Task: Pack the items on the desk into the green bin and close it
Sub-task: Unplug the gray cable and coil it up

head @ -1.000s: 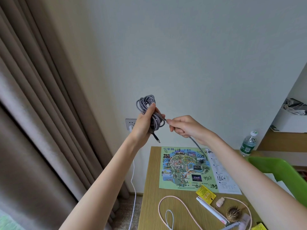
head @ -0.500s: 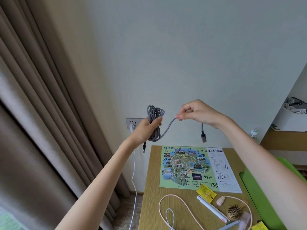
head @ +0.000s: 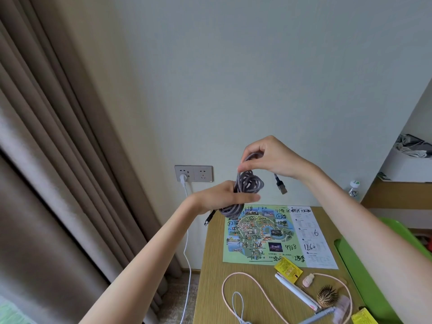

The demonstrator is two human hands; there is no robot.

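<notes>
A coiled grey braided cable (head: 247,186) is held in the air above the desk's far left corner. My left hand (head: 222,196) grips the coil from the left. My right hand (head: 268,157) pinches the cable's loose end just above the coil, and its USB plug (head: 280,186) dangles to the right. A second plug (head: 209,218) hangs below the left hand. The green bin (head: 364,281) lies at the desk's right edge, partly hidden by my right arm. On the wooden desk (head: 210,265) lie a map sheet (head: 259,235), a pink cable (head: 252,286), a yellow packet (head: 288,270), a white pen (head: 297,291) and a hairbrush (head: 327,299).
A wall socket (head: 194,173) holds a white plug whose cord (head: 187,253) drops beside the desk. Curtains (head: 46,183) hang at the left. A water bottle (head: 354,189) stands at the desk's back right, below a shelf (head: 397,195) with a white box.
Both hands have moved down and right with the grey cable. My right hand has brought the loose end in close above the coil, shortening the free length.
</notes>
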